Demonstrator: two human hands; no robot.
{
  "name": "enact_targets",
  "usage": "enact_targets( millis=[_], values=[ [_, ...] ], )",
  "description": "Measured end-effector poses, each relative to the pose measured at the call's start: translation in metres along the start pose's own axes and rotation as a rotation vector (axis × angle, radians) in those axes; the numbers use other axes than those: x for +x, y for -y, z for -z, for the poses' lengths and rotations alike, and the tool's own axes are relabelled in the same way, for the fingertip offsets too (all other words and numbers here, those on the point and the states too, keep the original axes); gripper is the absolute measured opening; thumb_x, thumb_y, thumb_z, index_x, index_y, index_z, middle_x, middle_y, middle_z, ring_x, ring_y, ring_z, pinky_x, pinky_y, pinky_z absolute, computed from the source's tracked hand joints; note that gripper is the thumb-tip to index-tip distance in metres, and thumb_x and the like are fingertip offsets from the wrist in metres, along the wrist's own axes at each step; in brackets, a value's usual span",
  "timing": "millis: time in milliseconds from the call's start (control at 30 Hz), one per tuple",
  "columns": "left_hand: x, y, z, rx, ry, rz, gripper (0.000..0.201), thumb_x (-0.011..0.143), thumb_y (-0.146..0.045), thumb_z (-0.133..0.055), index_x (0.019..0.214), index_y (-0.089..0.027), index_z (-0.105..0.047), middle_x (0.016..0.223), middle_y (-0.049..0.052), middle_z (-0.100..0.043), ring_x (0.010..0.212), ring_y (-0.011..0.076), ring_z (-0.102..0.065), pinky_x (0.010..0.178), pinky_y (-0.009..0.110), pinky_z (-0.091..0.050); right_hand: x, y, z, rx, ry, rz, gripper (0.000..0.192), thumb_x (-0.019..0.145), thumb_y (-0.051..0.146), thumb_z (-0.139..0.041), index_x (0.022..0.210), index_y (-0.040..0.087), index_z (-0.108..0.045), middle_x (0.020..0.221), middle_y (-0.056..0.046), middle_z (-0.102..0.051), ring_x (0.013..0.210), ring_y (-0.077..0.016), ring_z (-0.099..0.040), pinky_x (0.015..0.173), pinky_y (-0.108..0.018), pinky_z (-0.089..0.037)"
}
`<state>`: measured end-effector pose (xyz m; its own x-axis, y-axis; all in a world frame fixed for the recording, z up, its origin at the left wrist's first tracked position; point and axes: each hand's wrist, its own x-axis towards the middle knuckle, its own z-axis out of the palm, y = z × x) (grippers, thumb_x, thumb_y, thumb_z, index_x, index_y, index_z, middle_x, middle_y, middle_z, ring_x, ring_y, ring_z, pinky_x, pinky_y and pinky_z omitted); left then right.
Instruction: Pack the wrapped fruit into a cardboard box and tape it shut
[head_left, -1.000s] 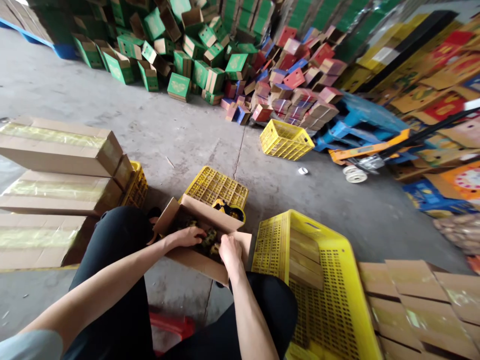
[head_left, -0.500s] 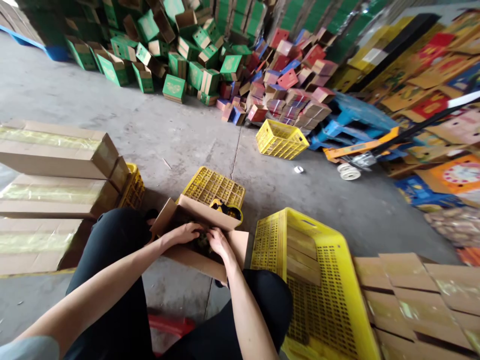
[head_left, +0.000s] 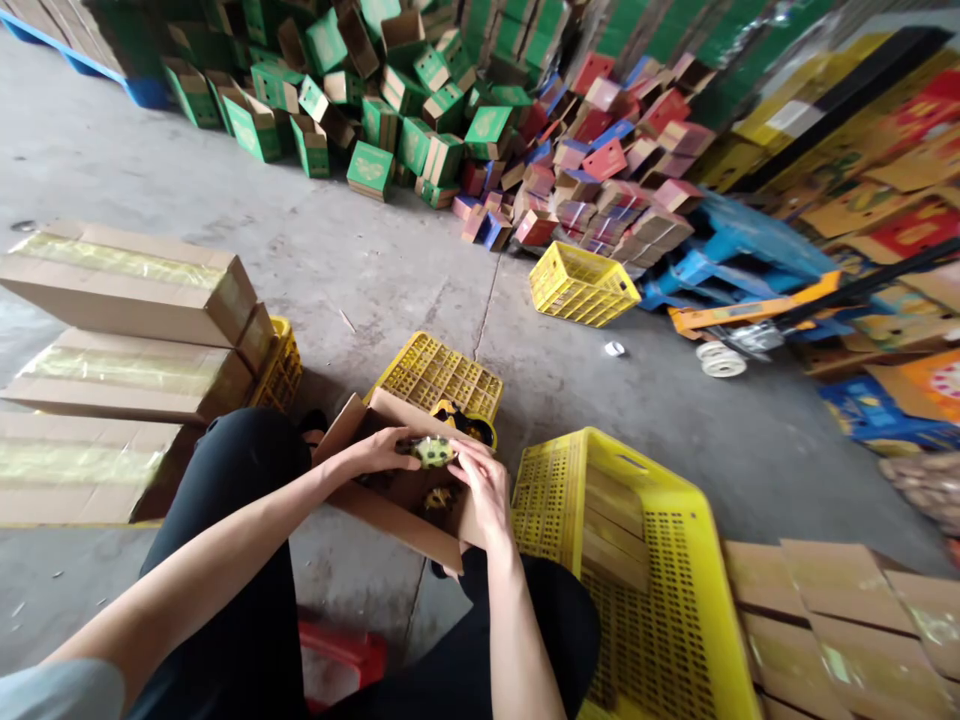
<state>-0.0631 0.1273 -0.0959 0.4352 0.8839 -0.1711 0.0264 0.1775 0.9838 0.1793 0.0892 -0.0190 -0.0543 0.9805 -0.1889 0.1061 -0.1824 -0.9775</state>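
An open cardboard box [head_left: 394, 522] sits between my knees with its flaps up. Above it, a small shiny pack [head_left: 432, 452], yellow-green with dark spots and apparently in clear wrap, is held between my two hands. My left hand [head_left: 381, 452] grips its left end, and the fingers of my right hand [head_left: 486, 482] are closed on its right end. Deeper in the box lies a similar yellowish and dark item [head_left: 439, 498], too small to name. A yellow-and-black tape dispenser-like object [head_left: 469, 422] stands just behind the box, partly hidden.
An upturned yellow crate [head_left: 450, 368] is behind the box. To my right stands a large yellow crate [head_left: 694, 560] holding cardboard cartons, with more cartons [head_left: 836, 625] beyond. Taped cartons [head_left: 124, 375] are stacked left. A pallet jack [head_left: 757, 310] and heaped boxes stand farther off.
Both hands have risen from inside the box, bringing up the spotted pack between them. The view has shifted slightly, so the surroundings sit farther right.
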Motion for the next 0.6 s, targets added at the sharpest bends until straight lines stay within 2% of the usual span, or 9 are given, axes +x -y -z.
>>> enact_targets(
  millis=[100, 167, 267, 400, 600],
  values=[
    [-0.003, -0.013, -0.004, -0.102, 0.042, 0.021, 0.063, 0.078, -0.047, -0.090, 0.133, -0.018, -0.076, 0.110, 0.009, -0.082, 0.095, 0.0285, -0.074, 0.082, 0.033, -0.055, -0.002, 0.006, 0.001, 0.089, -0.025, -0.037, 0.049, 0.085, 0.061, -0.080, 0.120, 0.026, -0.082, 0.141, -0.011, -0.072, 0.126, -0.0327, -0.069, 0.094, -0.045, -0.066],
    [-0.005, -0.017, -0.005, -0.131, 0.039, 0.074, 0.063, 0.079, -0.051, -0.089, 0.131, -0.016, -0.077, 0.103, 0.009, -0.081, 0.086, 0.0251, -0.073, 0.075, 0.032, -0.054, -0.003, 0.006, -0.001, 0.100, -0.038, -0.047, 0.059, 0.083, 0.058, -0.083, 0.132, 0.026, -0.075, 0.136, -0.011, -0.074, 0.121, -0.0310, -0.071, 0.092, -0.043, -0.066],
    [-0.008, -0.019, -0.007, -0.195, -0.016, 0.144, 0.065, 0.077, -0.052, -0.092, 0.129, -0.016, -0.075, 0.108, 0.011, -0.080, 0.089, 0.0241, -0.073, 0.075, 0.031, -0.053, -0.003, 0.003, -0.001, 0.099, -0.057, -0.057, 0.070, 0.082, 0.057, -0.084, 0.143, 0.027, -0.067, 0.130, -0.011, -0.076, 0.116, -0.0295, -0.073, 0.088, -0.041, -0.067],
    [-0.009, -0.019, -0.008, -0.339, -0.049, 0.156, 0.069, 0.074, -0.045, -0.096, 0.133, -0.019, -0.071, 0.125, 0.013, -0.077, 0.104, 0.0261, -0.074, 0.083, 0.032, -0.055, -0.001, -0.002, 0.002, 0.093, -0.067, -0.064, 0.058, 0.081, 0.060, -0.083, 0.124, 0.023, -0.077, 0.124, -0.011, -0.078, 0.113, -0.0303, -0.074, 0.091, -0.042, -0.065],
    [-0.007, -0.022, -0.013, -0.410, 0.053, 0.073, 0.066, 0.068, -0.034, -0.100, 0.127, -0.015, -0.076, 0.123, 0.014, -0.080, 0.116, 0.0305, -0.074, 0.106, 0.042, -0.051, 0.000, -0.007, 0.006, 0.152, -0.171, -0.055, 0.048, 0.081, 0.063, -0.081, 0.108, 0.024, -0.080, 0.118, -0.011, -0.079, 0.107, -0.0299, -0.075, 0.090, -0.047, -0.066]
  ],
)
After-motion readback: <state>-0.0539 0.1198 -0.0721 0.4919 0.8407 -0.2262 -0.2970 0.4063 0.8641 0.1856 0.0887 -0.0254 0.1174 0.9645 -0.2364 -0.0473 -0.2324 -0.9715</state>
